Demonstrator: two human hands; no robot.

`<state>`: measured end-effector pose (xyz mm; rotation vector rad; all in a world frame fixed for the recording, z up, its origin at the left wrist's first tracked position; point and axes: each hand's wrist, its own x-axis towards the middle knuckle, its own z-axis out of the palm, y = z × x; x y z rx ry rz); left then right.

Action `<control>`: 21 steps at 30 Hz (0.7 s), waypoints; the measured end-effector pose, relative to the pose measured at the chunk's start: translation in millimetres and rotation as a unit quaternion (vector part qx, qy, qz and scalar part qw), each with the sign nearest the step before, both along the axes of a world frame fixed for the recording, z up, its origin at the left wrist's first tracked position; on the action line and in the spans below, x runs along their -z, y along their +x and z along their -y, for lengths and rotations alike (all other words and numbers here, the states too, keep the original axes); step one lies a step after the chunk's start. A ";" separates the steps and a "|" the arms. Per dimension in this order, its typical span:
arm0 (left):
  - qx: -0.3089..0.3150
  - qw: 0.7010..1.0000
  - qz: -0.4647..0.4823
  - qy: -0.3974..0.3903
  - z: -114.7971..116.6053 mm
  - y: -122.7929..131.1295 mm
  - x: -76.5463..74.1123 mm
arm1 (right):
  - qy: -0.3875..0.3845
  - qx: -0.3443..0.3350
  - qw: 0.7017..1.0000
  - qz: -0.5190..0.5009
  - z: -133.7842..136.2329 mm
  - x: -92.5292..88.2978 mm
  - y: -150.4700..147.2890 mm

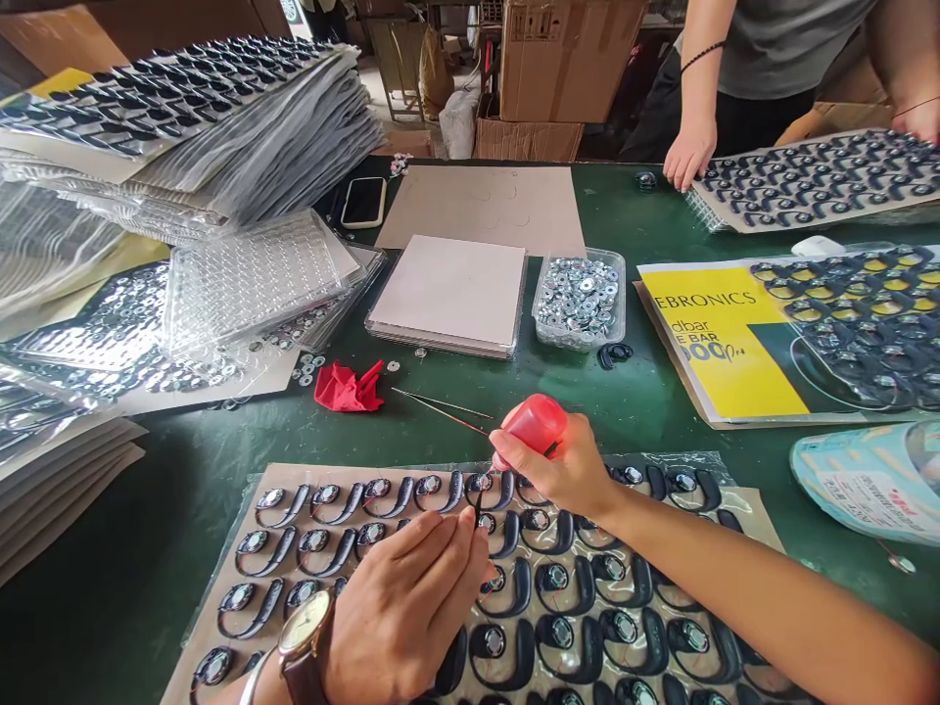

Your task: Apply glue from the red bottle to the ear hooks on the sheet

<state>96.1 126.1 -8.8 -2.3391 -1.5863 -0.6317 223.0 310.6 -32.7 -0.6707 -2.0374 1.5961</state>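
My right hand (577, 470) is wrapped round a red squeeze bottle (540, 423), tipped so its nozzle points down at one part in the back row. Pinched in the fingers of my left hand (411, 597), which wears a watch (306, 624), is a thin dark pointed tool (479, 505), mostly hidden. Its tip is close to that same part. Below both hands lies a cardboard sheet (760, 514) under clear plastic, bearing rows of black hook-shaped earphone pieces (562, 583) with round metal-centred drivers and fine red wires.
Beyond the sheet lie thin metal tweezers (441, 403), a red cloth (349, 387) and a tub of metal discs (580, 299). Stacked trays (279, 147) rise at left. A yellow printed box panel (734, 343) is at right. A co-worker's hand (690, 152) holds another filled sheet.
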 end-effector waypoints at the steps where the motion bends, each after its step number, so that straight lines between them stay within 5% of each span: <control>1: 0.001 1.000 -0.001 -0.001 -0.4 0.0 -0.6 | 0.005 0.000 1.000 0.003 -0.1 -0.1 -0.3; 15: 0.000 0.990 0.129 -0.055 -13.7 -11.3 -19.6 | -0.019 -0.010 1.000 -0.018 0.7 -7.0 2.7; 21: -0.013 0.983 0.165 -0.072 -11.5 -14.6 -15.8 | -0.022 -0.017 1.000 -0.007 0.8 -4.8 3.7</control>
